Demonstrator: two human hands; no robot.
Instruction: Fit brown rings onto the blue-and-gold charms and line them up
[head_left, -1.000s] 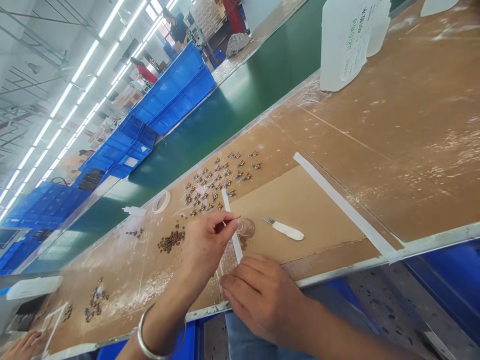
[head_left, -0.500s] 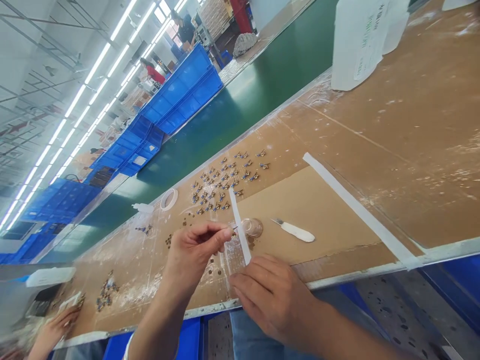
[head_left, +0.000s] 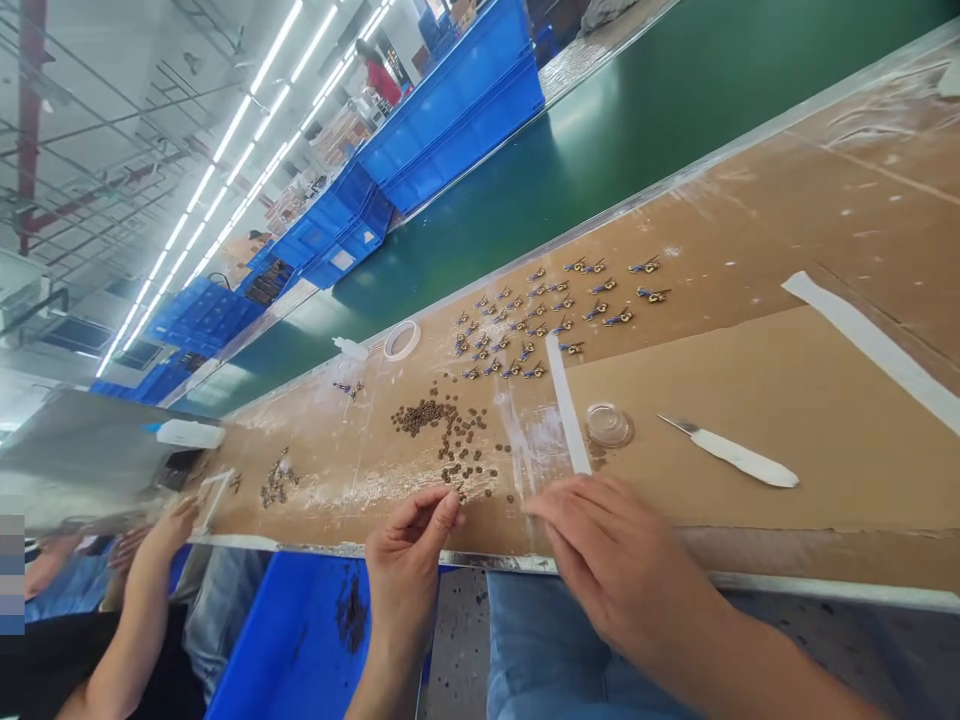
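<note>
My left hand (head_left: 420, 530) is at the table's front edge, thumb and index finger pinched together; what sits between them is too small to make out. To its right, my right hand (head_left: 600, 540) has its fingers pressed together over the table, their tips pointing left, and anything in them is hidden. Behind my left hand lies a pile of small dark round pieces (head_left: 424, 415), some scattered toward me. Several small blue and gold figures (head_left: 536, 310) lie in rows farther back. A small clear round dish (head_left: 609, 425) and a white-handled knife (head_left: 742, 457) rest on the cardboard sheet (head_left: 720, 380).
White tape strips (head_left: 568, 405) cross the table. A tape roll (head_left: 401, 341) and small white bottle (head_left: 350, 348) lie near the green belt (head_left: 480, 235). At the left, another person's hand (head_left: 176, 522) works near more figures (head_left: 277, 480). Blue crates (head_left: 457, 110) stand beyond.
The view has shifted left and down. My left hand has moved away from the dish, back toward the table's front edge, uncovering the dark pieces. My right hand stays near the edge.
</note>
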